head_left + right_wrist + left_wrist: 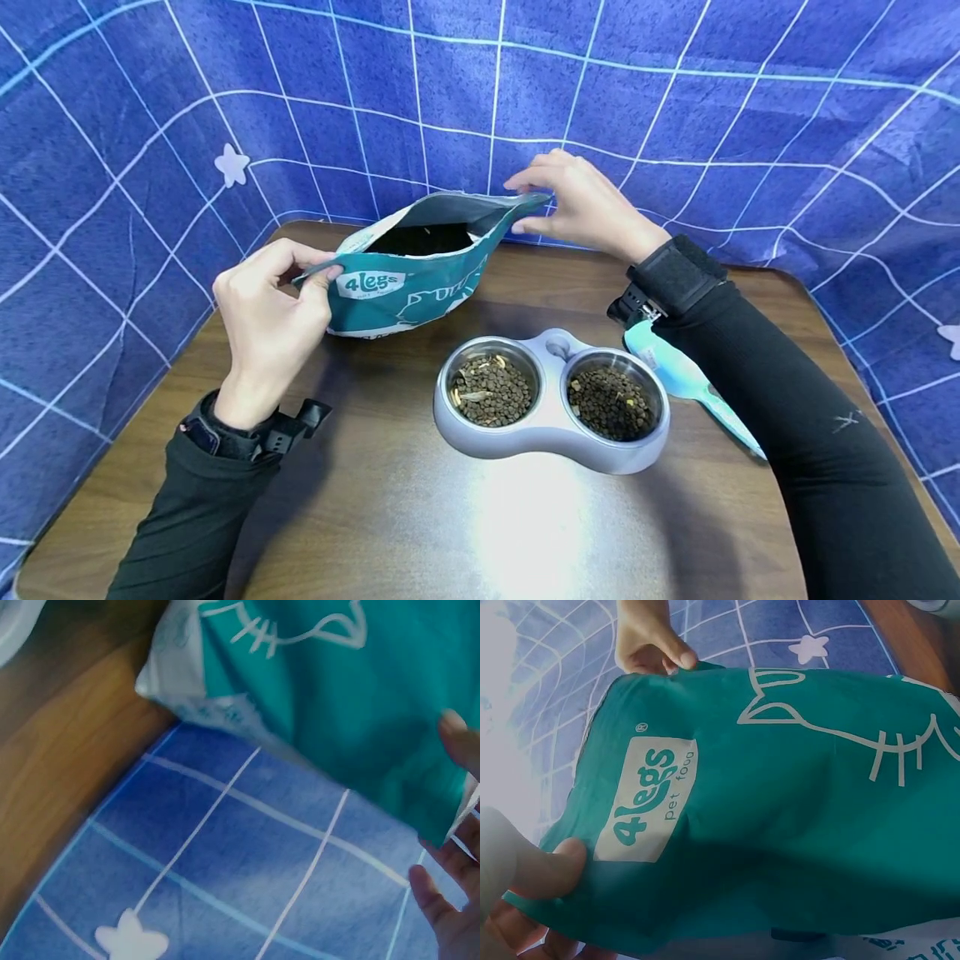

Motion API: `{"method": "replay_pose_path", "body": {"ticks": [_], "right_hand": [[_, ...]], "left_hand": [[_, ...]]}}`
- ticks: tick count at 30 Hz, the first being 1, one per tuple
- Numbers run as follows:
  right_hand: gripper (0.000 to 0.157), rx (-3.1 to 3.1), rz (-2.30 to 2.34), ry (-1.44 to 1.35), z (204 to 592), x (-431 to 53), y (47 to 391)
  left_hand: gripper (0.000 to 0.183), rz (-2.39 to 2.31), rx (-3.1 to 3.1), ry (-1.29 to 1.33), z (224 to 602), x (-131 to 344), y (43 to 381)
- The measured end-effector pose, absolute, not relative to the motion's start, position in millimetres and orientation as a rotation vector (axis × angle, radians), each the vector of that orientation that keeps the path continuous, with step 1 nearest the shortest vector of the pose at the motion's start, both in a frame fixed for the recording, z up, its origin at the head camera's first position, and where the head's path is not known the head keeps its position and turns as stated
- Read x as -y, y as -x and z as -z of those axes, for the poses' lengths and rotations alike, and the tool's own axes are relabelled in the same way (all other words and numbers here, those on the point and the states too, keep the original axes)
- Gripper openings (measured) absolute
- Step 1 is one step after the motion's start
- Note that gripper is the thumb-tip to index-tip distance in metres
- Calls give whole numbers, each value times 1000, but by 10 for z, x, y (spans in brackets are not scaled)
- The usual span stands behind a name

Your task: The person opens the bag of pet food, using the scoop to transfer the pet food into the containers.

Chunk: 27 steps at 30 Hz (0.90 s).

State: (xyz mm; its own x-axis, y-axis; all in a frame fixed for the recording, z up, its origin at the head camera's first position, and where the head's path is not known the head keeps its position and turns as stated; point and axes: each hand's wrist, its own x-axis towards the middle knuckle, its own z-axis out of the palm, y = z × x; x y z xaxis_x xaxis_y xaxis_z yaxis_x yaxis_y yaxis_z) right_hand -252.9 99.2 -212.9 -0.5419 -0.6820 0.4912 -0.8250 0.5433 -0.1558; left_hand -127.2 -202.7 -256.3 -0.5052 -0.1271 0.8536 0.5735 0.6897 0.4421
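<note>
A teal pet food bag [408,287] stands at the back left of the table, its mouth gaping and dark contents showing inside. My left hand [273,312] pinches the left corner of the mouth, thumb in front and fingers behind. At the opposite corner, my right hand [577,200] has its thumb and fingers around the bag's edge. The right wrist view shows that thumb over the teal front [322,697], with fingers behind the corner. In the left wrist view the bag's printed front [727,810] fills most of the frame.
A grey double bowl [551,400] in front of the bag holds brown kibble in both metal dishes. Right of it lies a light blue scoop [675,367], partly under my right forearm. A blue grid-patterned cloth [420,100] rises around the wooden table [390,500].
</note>
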Motion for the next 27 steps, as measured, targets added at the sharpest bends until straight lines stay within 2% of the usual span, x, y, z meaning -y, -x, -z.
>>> {"method": "replay_pose_path", "body": {"ticks": [3, 8, 17, 22, 27], "right_hand": [[43, 2411, -485, -1327, 2098, -884, 2491], [23, 2350, -469, -1409, 2068, -750, 2457], [13, 2314, -452, -1400, 2046, -708, 2463], [8, 2309, -491, -1406, 2068, -684, 2477], [6, 2253, -538, -1424, 2091, -693, 2510]], "left_hand": [[10, 880, 1931, 343, 2553, 2033, 1270], [10, 735, 2064, 332, 2480, 2036, 1209], [51, 20, 2344, 403, 2258, 1754, 1156], [39, -47, 2264, 472, 2239, 1727, 1256], [35, 38, 2186, 516, 2275, 1834, 1300]]}}
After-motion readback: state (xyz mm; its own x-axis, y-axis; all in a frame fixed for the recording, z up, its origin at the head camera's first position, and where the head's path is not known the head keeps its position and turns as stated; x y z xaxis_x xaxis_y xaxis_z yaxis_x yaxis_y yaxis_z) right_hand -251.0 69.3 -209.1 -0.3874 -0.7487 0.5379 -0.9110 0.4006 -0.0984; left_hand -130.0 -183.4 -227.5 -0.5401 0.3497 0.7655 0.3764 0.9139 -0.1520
